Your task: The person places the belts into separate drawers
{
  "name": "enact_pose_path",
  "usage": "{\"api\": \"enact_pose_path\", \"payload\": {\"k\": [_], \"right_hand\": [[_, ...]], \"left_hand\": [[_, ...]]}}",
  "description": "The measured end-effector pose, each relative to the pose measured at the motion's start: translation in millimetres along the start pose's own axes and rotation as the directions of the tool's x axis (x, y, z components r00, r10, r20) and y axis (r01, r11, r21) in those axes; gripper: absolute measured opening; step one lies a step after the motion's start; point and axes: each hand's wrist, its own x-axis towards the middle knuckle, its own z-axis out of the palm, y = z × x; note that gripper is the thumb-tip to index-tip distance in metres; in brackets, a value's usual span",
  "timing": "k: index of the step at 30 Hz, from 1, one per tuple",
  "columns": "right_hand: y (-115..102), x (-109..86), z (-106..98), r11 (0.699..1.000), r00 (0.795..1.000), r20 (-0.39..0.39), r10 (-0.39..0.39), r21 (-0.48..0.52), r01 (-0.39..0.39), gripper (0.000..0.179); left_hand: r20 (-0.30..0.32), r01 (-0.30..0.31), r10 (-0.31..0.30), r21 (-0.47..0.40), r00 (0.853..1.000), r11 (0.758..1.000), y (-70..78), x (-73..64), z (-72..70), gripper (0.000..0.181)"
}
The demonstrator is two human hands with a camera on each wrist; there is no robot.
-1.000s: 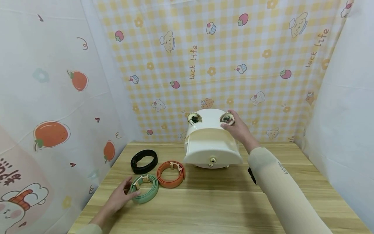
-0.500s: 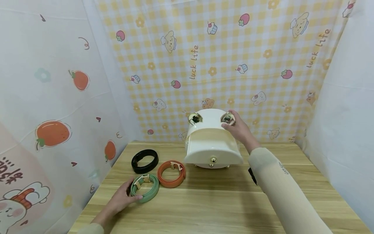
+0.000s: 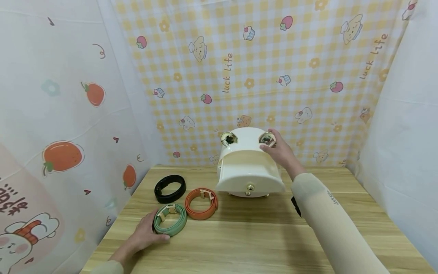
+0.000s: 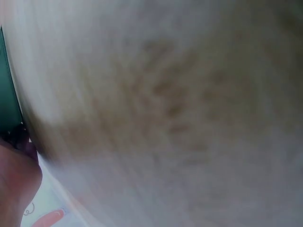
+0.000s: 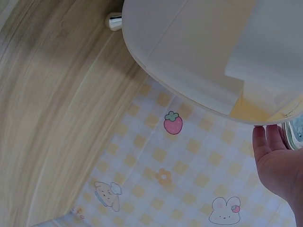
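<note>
A coiled green belt (image 3: 176,229) with a gold buckle lies at the front left of the table. My left hand (image 3: 145,232) grips its left side, thumb along the near edge and the other fingers mostly hidden behind the coil. In the left wrist view the green belt (image 4: 9,90) shows only at the left edge. A white frog-shaped storage box (image 3: 248,139) stands on gold feet, its drawer (image 3: 236,184) pulled out towards me. My right hand (image 3: 278,150) holds the box's top right corner around the gold-rimmed eye (image 3: 268,139), thumb in front.
A coiled orange belt (image 3: 201,215) lies between the green belt and the box. Behind them is a coiled black belt (image 3: 170,198). Patterned cloth (image 3: 249,61) hangs along the back and sides of the wooden table (image 3: 239,243).
My left thumb has shifted from on top of the green belt to along its near outer edge. My right hand and the box stay as they were.
</note>
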Motion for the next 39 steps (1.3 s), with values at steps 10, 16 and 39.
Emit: {"api": "enact_pose_path", "payload": {"k": [10,16,39], "right_hand": [[0.2,0.0,0.9,1.0,1.0,-0.003,0.002,-0.004,-0.002,0.079],[0.7,0.1,0.2,1.0,1.0,-0.002,0.0,-0.006,0.0,0.079],[1.7,1.0,0.7,1.0,1.0,-0.001,-0.002,0.001,0.002,0.078]], "left_hand": [[-0.02,0.009,-0.009,0.025,1.0,1.0,4.5,0.4,0.8,0.121],[-0.053,0.007,-0.007,0.005,0.999,1.0,1.4,2.0,2.7,0.115],[-0.086,0.05,-0.059,-0.112,0.995,0.992,7.0,-3.4,-7.6,0.09]]}}
